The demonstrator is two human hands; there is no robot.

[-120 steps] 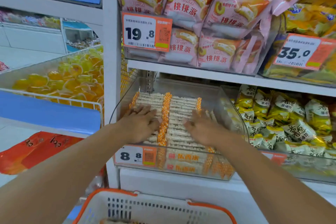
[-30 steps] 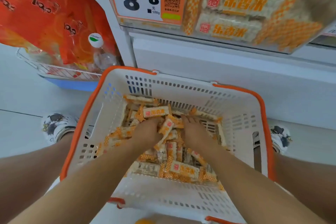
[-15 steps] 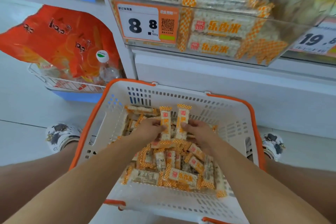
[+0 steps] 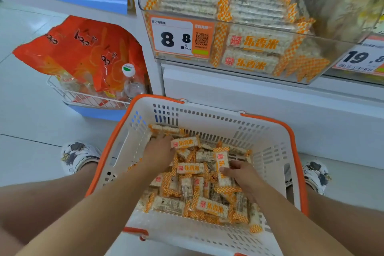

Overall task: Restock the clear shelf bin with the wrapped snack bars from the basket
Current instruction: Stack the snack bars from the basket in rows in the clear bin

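Note:
The white basket with an orange rim (image 4: 276, 151) stands on the floor between my feet, holding several wrapped snack bars (image 4: 209, 207) in a loose pile. My left hand (image 4: 160, 154) is knuckles-up at the pile's far left, fingers curled down among the bars, with a labelled bar (image 4: 185, 143) against its thumb side. My right hand (image 4: 239, 172) pinches one bar (image 4: 222, 163) that stands upright at the pile's right. Above, the clear shelf bin (image 4: 338, 52) holds neat rows of the same bars.
An 8.8 price tag (image 4: 176, 37) is on the bin front, and a 19.8 tag (image 4: 363, 58) on the bin to its right. Left of the basket, a wire rack (image 4: 87, 100) holds orange bags (image 4: 83, 52) and a bottle (image 4: 131, 81). My shoes (image 4: 79, 156) flank the basket.
Half a second ago both hands held bars upright together mid-basket. Now they are apart: the left has gone to the far left of the pile, the right has shifted right with one bar.

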